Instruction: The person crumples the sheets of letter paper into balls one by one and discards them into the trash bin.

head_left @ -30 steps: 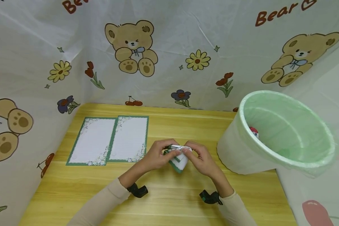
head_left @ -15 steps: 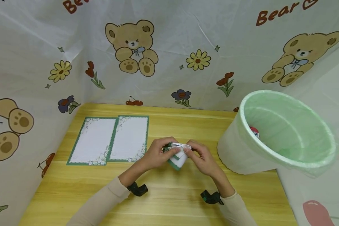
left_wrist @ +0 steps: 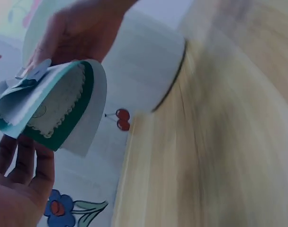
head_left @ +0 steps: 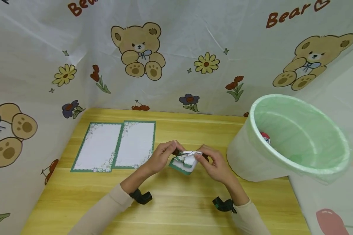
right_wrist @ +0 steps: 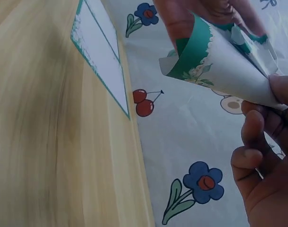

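Observation:
Both hands hold a folded, curled sheet of letter paper (head_left: 184, 164), white with a green flowered border, above the wooden table. My right hand (head_left: 216, 164) pinches its right end between thumb and fingers, which the right wrist view shows closely. At the left end is my left hand (head_left: 161, 158), its thumb raised off the front and its fingers bent behind the paper. The left wrist view shows the left fingers (left_wrist: 25, 161) against the lower edge of the paper, which forms a loose loop. Two flat sheets of similar letter paper (head_left: 97, 147) lie at the left.
A round bin (head_left: 238, 160) with a pale green liner stands on the table at the right, a small red and white item (head_left: 265, 137) inside. Behind the wooden table (head_left: 176, 209) hangs a white cloth (head_left: 176, 81) printed with bears and flowers.
The left thumb has lifted from the front of the folded paper. The paper's lower flap has turned and opened out to the left, and the right hand has shifted slightly right.

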A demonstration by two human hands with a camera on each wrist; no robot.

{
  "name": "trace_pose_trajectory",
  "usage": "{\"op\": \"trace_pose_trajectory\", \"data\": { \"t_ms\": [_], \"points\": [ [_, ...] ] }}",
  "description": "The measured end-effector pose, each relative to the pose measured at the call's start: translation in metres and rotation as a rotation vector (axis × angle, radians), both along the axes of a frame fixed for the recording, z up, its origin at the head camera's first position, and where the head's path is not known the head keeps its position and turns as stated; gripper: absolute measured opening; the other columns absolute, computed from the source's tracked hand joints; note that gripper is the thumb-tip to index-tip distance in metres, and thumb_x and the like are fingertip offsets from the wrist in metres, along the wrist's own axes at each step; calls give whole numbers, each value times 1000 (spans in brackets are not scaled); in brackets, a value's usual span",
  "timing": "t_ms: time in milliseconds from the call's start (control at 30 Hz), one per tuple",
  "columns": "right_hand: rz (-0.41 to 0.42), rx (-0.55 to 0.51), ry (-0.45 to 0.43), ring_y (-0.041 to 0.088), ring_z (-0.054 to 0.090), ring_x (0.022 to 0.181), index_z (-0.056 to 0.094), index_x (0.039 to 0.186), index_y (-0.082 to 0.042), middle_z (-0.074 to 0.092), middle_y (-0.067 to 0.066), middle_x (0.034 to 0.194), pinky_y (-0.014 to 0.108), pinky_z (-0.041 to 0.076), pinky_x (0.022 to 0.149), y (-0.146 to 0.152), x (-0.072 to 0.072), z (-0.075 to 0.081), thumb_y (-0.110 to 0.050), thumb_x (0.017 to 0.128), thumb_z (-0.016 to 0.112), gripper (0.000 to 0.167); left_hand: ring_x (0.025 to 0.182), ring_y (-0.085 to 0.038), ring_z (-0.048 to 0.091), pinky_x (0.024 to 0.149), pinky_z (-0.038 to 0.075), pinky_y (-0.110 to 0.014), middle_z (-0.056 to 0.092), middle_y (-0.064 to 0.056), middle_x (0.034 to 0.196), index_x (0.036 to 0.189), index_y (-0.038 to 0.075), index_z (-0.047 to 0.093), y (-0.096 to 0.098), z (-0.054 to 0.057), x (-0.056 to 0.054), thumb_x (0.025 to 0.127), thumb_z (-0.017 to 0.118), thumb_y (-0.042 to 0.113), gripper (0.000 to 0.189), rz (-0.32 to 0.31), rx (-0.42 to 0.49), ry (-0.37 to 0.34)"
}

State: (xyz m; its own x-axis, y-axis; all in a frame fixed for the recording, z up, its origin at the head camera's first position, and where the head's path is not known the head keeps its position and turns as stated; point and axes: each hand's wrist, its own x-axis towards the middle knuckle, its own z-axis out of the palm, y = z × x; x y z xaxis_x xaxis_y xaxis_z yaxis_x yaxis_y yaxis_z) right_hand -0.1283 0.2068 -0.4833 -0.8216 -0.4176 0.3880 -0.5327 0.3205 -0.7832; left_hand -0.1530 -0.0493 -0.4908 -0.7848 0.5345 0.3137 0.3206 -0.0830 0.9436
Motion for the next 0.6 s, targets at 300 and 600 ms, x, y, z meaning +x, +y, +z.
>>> {"op": "trace_pose_trajectory", "data": {
  "t_ms": [300, 600],
  "points": [
    [-12, 44, 77, 4, 56, 76, 77, 105, -22, 72, -6, 96, 21, 50, 65, -2, 6, 7, 0, 103, 68, 23, 98, -10, 67, 86, 54, -26, 70, 8, 117, 122, 13, 70, 0, -1, 2, 109, 65, 27, 20, -207, 98, -379],
    [-48, 16, 83, 3, 58, 76, 76, 102, -21, 70, -4, 94, 23, 54, 64, -3, 9, 4, 2, 103, 67, 25, 93, -11, 76, 84, 64, -30, 79, -13, 114, 123, 1, 77, 3, 3, 4, 108, 69, 18, 24, -129, -17, -140]
  ]
}}
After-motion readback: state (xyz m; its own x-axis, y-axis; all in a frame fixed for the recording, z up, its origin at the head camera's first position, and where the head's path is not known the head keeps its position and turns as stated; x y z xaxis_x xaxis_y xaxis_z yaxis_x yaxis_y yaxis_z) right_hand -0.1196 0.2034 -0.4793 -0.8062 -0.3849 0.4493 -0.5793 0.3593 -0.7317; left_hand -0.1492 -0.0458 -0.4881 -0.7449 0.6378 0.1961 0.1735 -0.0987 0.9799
